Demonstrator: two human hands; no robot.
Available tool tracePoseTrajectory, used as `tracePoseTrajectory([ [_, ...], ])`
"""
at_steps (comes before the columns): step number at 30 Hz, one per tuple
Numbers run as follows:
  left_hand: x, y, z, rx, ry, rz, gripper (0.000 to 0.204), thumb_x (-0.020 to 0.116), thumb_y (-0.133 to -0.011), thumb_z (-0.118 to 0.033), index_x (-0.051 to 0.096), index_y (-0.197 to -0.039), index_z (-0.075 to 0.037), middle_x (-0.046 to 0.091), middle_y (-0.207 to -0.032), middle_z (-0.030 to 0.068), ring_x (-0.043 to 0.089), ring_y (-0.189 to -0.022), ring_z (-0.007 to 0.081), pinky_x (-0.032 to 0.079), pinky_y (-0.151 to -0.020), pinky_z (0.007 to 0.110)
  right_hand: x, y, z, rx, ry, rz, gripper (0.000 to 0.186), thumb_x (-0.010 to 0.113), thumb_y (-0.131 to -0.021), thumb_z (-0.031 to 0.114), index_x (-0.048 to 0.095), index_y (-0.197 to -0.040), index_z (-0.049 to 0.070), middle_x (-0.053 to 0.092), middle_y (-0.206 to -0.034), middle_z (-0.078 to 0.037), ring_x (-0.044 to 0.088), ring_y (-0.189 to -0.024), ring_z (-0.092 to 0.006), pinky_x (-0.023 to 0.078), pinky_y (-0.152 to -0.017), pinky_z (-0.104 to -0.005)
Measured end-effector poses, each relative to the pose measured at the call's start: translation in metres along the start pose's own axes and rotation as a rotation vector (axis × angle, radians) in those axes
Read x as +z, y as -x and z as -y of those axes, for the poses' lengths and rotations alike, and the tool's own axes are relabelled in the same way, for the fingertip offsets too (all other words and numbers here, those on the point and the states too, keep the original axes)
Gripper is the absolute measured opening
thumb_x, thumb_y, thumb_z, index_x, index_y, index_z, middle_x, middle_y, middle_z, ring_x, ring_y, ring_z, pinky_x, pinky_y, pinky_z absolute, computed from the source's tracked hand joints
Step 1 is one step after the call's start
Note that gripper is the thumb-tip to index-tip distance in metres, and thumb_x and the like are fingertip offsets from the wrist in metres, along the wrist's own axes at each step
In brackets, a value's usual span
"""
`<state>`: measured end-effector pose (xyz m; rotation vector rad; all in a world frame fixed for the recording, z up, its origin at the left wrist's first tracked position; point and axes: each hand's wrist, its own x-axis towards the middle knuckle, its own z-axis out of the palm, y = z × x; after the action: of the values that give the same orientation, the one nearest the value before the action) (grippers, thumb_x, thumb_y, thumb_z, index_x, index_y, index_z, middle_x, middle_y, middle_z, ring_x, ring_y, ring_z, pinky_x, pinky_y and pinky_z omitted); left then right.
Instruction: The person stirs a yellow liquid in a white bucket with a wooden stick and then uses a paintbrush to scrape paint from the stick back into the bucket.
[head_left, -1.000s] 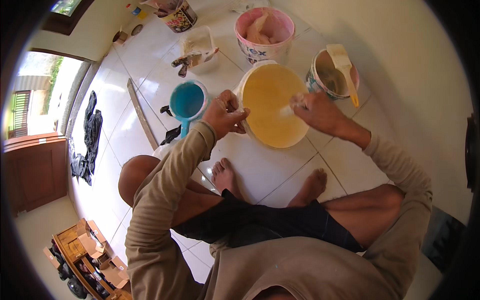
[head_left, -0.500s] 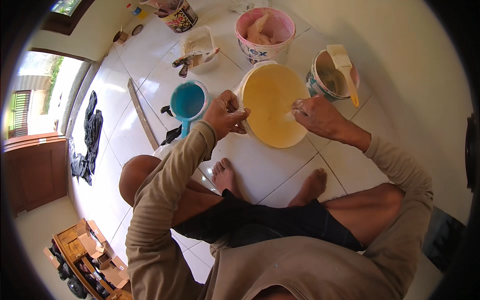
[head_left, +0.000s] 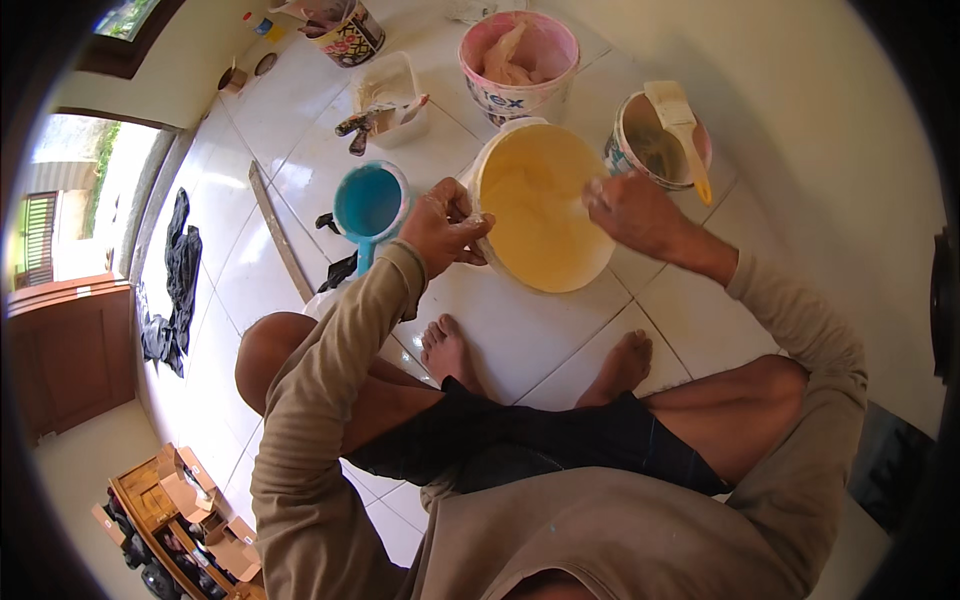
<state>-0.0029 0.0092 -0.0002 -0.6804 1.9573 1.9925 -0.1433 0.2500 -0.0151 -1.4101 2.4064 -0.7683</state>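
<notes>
A cream bucket (head_left: 482,170), yellowish inside, stands tilted toward me on the floor. Its inside shows a cloudy, pale yellow surface. My left hand (head_left: 445,225) is closed on the bucket's left rim, thumb on the near side. Over the right rim, my right hand (head_left: 630,212) is curled shut and smeared by motion. Something whitish shows at its fingertips, too blurred to name. Just left of my left hand sits a turquoise dipper (head_left: 368,200) with its handle toward me.
A wide brush (head_left: 672,108) lies across a paint pail (head_left: 640,150) at right. Behind stand a pink-rimmed bucket (head_left: 520,100) and a clear tub (head_left: 410,130) with dirty tools. A wooden strip (head_left: 280,235) and black plastic (head_left: 182,270) lie at left.
My right hand has risen slightly toward the far side of the bucket's right rim and is more blurred. My left hand keeps its hold on the rim. The surface inside looks more streaked.
</notes>
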Motion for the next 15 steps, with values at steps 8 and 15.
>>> tracePoseTrajectory([
  [8,0.004,-0.001,-0.005,-0.028,-0.045,0.021,0.029,0.072,-0.084,-0.014,0.046,-0.091,-0.004,0.054,-0.08,0.0049,0.065,-0.07,0.0165,0.064,-0.061,0.033,-0.006,0.003,-0.005,0.037,0.078,0.024,0.025,0.054,-0.088,0.017,0.057,-0.073,-0.002,0.06,-0.068,-0.023,0.062,-0.068,-0.0406,0.05,-0.069,-0.0489],
  [15,0.004,-0.005,0.002,0.01,-0.012,-0.008,0.033,0.072,-0.083,-0.012,0.041,-0.088,-0.005,0.056,-0.074,0.0076,0.064,-0.059,0.0171,0.062,-0.055,0.034,-0.005,0.003,0.004,-0.044,0.056,-0.035,0.022,0.055,-0.088,0.017,0.06,-0.077,-0.002,0.061,-0.07,-0.022,0.063,-0.069,-0.0387,0.05,-0.069,-0.0473],
])
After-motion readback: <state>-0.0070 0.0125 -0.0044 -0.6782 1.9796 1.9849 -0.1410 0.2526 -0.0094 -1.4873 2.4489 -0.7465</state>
